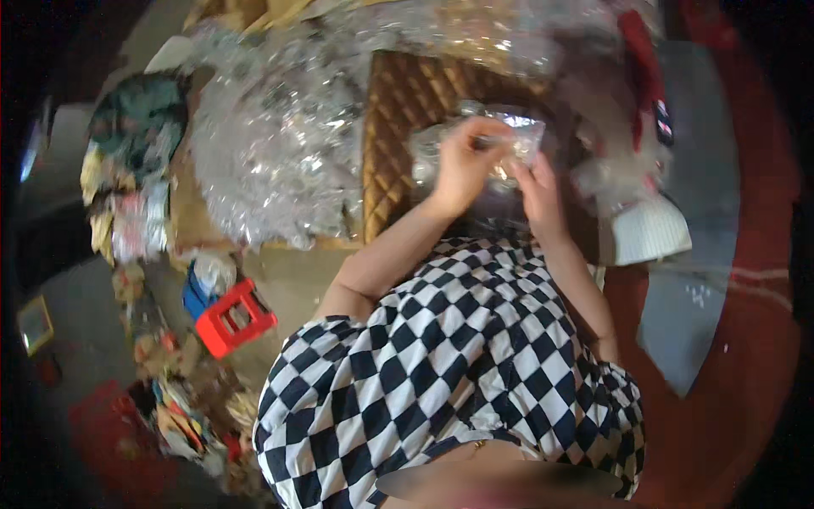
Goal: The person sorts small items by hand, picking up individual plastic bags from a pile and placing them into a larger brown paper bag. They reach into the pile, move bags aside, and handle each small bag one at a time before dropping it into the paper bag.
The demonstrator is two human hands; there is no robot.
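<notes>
Over the brown quilted mat my right hand is closed, thumb and fingers pinching a small clear plastic bag that shines in the light. Something gold-coloured shows near its fingertips, too blurred to name. My left hand is beside the bag, its fingers curled inward toward it and smeared by motion. Whatever the left fingers pinch cannot be made out. Under and around both hands lie more clear plastic packets on the quilted mat.
A large heap of clear plastic packets covers the table to the left, with more along the far side. A dark green cloth bundle lies farther left. Near the right edge sits a white ribbed object. A red plastic stool stands at lower left.
</notes>
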